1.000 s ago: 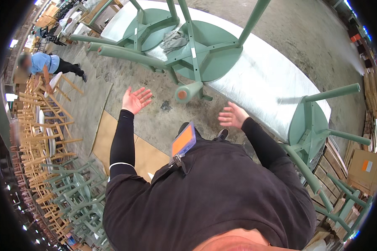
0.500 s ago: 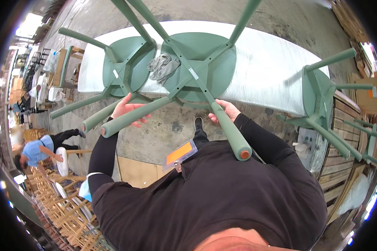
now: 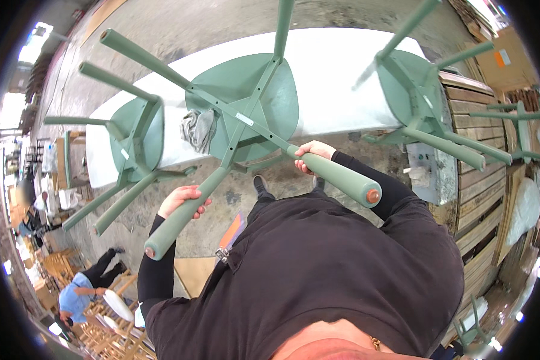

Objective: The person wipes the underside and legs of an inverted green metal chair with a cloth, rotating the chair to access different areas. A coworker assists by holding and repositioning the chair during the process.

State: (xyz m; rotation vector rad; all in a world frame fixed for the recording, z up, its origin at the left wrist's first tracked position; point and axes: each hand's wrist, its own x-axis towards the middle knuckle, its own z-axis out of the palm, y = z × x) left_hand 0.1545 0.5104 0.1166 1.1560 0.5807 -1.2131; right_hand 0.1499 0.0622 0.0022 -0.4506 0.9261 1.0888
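Note:
A green chair (image 3: 276, 99) lies upside down, seat on the white-covered table (image 3: 336, 90) and legs in the air. My left hand (image 3: 180, 201) is closed round its near left leg. Farther right, my right hand (image 3: 311, 156) grips the near right leg just below its joint with the crossed rails. A crumpled grey cloth (image 3: 198, 129) rests beside the seat's left edge. Two more upturned green chairs flank this one: a left chair (image 3: 147, 129) and a right chair (image 3: 396, 78).
Wooden pallets (image 3: 480, 210) stand on the right, with another green chair (image 3: 522, 129) beyond. A cardboard box (image 3: 504, 60) is at the far right. At lower left, a person in a blue shirt (image 3: 75, 297) handles a white-seated wooden chair amid stacked wooden frames.
My left hand, earlier with spread fingers by the left leg, has closed round it. The middle chair has turned, its near legs swinging rightward and spreading. The whole view has rotated somewhat.

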